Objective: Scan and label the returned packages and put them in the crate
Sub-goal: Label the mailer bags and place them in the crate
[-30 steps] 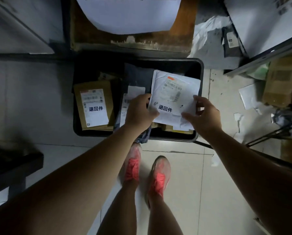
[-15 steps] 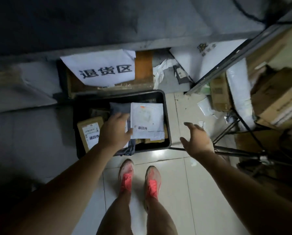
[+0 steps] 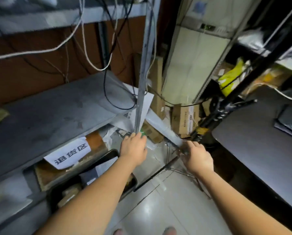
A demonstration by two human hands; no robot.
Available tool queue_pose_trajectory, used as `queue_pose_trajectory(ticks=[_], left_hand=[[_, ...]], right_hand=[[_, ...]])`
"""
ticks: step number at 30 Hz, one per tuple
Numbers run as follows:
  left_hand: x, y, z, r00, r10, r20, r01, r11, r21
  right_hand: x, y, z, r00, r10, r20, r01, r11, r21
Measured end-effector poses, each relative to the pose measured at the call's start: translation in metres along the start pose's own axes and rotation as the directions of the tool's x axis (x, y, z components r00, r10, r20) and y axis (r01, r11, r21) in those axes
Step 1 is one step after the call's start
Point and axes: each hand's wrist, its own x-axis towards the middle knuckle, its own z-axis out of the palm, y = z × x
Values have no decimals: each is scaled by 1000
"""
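Note:
The black crate (image 3: 115,153) sits on the floor at lower left, under a grey shelf, and my left forearm covers much of it. Inside it a white package (image 3: 90,173) and a brown package (image 3: 68,195) show. My left hand (image 3: 133,149) hovers above and right of the crate, holding nothing, fingers stretched toward a metal shelf post (image 3: 141,99). My right hand (image 3: 198,158) is further right, empty with fingers spread, next to a long white roll (image 3: 162,128) and thin tripod legs (image 3: 158,173). The frame is blurred by motion.
A paper sign (image 3: 70,156) lies on a cardboard box behind the crate. The grey shelf (image 3: 57,116) overhangs it, with cables (image 3: 106,68) hanging above. A cardboard box (image 3: 184,119) and a black tripod (image 3: 218,112) stand ahead. A dark table (image 3: 260,150) fills the right.
Both hands let go of the white package, which now lies in the crate. They rose and moved right, away from the crate. The view swung up toward the shelves.

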Motion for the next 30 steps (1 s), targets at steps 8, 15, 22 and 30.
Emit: queue_pose_trajectory(ticks=[8, 15, 22, 30], left_hand=[[-4, 196, -37, 962, 274, 10, -273, 949, 156], [-4, 386, -32, 897, 433, 83, -441, 868, 228], [32, 504, -32, 888, 455, 70, -456, 849, 268], [171, 561, -11, 901, 422, 98, -433, 877, 208]], right_hand=[[-88, 176, -78, 964, 237, -123, -225, 969, 102], [-151, 353, -123, 923, 361, -136, -342, 928, 145], [-150, 471, -145, 897, 433, -87, -405, 884, 232], [-54, 548, -128, 839, 544, 10, -459, 698, 550]])
